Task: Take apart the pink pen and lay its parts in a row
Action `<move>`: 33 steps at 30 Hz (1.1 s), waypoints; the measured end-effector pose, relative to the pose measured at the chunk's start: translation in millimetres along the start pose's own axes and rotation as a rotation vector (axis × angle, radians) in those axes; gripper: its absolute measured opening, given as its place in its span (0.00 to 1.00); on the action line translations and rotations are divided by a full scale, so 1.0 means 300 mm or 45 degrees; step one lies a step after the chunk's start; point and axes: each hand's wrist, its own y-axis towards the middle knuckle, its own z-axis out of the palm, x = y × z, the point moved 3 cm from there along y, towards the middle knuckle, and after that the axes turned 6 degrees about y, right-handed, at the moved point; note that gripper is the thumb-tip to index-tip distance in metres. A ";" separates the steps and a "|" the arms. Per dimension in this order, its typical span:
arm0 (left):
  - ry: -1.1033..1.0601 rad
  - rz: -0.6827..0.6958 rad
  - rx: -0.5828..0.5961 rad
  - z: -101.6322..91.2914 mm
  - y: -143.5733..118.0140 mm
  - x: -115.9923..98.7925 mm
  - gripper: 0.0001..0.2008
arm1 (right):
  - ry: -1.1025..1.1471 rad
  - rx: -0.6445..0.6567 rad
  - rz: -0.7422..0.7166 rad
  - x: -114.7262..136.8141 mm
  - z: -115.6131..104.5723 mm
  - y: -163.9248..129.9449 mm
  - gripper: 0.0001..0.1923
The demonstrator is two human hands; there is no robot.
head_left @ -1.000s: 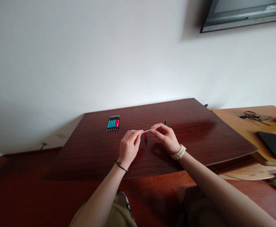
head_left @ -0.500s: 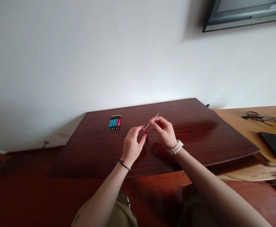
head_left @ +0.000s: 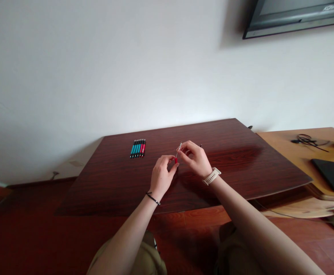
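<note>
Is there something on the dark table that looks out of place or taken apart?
Yes. The pens lie in a neat row, but one is in pieces: the right hand holds a thin refill above a red barrel pinched by the left hand. A small dark part lies alone behind the right hand.

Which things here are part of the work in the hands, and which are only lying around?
In use:
left hand on the red pen barrel
right hand holding the thin refill
row of pens on the dark table

Lying about:
black phone
cable
wall screen
</note>
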 end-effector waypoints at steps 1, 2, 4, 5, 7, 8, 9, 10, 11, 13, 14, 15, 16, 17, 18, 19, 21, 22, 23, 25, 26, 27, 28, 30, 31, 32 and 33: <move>0.004 -0.013 0.010 0.005 0.000 0.002 0.07 | -0.036 0.033 0.000 -0.004 0.003 -0.001 0.08; 0.008 -0.026 0.021 0.010 0.000 0.004 0.06 | -0.073 0.077 0.003 -0.011 0.007 -0.003 0.07; 0.020 -0.043 0.038 0.018 0.001 0.008 0.06 | -0.140 0.187 0.021 -0.031 0.018 -0.007 0.05; 0.027 -0.048 0.043 0.021 0.002 0.009 0.06 | -0.168 0.247 0.033 -0.044 0.024 -0.010 0.05; 0.033 -0.058 0.049 0.025 0.003 0.013 0.09 | -0.218 0.332 0.053 -0.070 0.032 -0.016 0.07; 0.029 -0.061 0.052 0.027 0.003 0.015 0.10 | -0.237 0.350 0.059 -0.082 0.033 -0.019 0.09; 0.023 -0.063 0.056 0.029 0.003 0.016 0.10 | -0.251 0.361 0.063 -0.091 0.033 -0.021 0.11; 0.015 -0.063 0.061 0.031 0.002 0.017 0.11 | -0.259 0.368 0.064 -0.098 0.033 -0.023 0.12; 0.010 -0.062 0.065 0.032 0.002 0.018 0.11 | -0.260 0.377 0.063 -0.103 0.033 -0.026 0.12; 0.008 -0.062 0.070 0.035 0.001 0.017 0.11 | -0.251 0.399 0.055 -0.105 0.033 -0.030 0.12; 0.010 -0.064 0.072 0.036 0.001 0.017 0.11 | -0.245 0.409 0.052 -0.105 0.034 -0.032 0.12; 0.012 -0.067 0.073 0.037 0.001 0.016 0.11 | -0.239 0.414 0.051 -0.104 0.034 -0.034 0.12; 0.014 -0.070 0.076 0.037 0.001 0.016 0.11 | -0.234 0.418 0.052 -0.103 0.034 -0.036 0.12; 0.015 -0.074 0.080 0.038 0.001 0.016 0.11 | -0.232 0.420 0.054 -0.103 0.035 -0.038 0.12; 0.016 -0.079 0.085 0.039 0.001 0.016 0.11 | -0.231 0.424 0.056 -0.103 0.035 -0.041 0.11; 0.016 -0.082 0.090 0.040 0.001 0.017 0.11 | -0.231 0.433 0.057 -0.103 0.035 -0.043 0.11; 0.015 -0.088 0.094 0.041 0.000 0.019 0.10 | -0.235 0.448 0.059 -0.105 0.032 -0.048 0.12; 0.016 -0.090 0.094 0.041 -0.001 0.020 0.10 | -0.239 0.457 0.062 -0.106 0.030 -0.051 0.12; 0.017 -0.092 0.094 0.042 -0.002 0.022 0.09 | -0.242 0.462 0.067 -0.108 0.025 -0.054 0.13; 0.020 -0.100 0.093 0.043 -0.003 0.026 0.08 | -0.242 0.470 0.078 -0.110 0.013 -0.059 0.15; 0.021 -0.107 0.094 0.044 -0.003 0.028 0.08 | -0.243 0.470 0.081 -0.111 0.006 -0.061 0.16; 0.021 -0.114 0.097 0.045 -0.003 0.031 0.07 | -0.248 0.465 0.082 -0.112 -0.003 -0.063 0.16; 0.019 -0.123 0.102 0.046 -0.003 0.034 0.07 | -0.258 0.450 0.080 -0.113 -0.012 -0.064 0.16; 0.009 -0.141 0.116 0.049 -0.003 0.039 0.08 | -0.271 0.405 0.078 -0.119 -0.027 -0.068 0.16; 0.002 -0.150 0.126 0.051 -0.002 0.042 0.08 | -0.266 0.383 0.086 -0.124 -0.032 -0.071 0.16; -0.005 -0.158 0.132 0.053 -0.001 0.044 0.07 | -0.254 0.367 0.104 -0.130 -0.034 -0.075 0.16; -0.010 -0.167 0.136 0.055 0.000 0.045 0.07 | -0.243 0.359 0.129 -0.138 -0.033 -0.080 0.16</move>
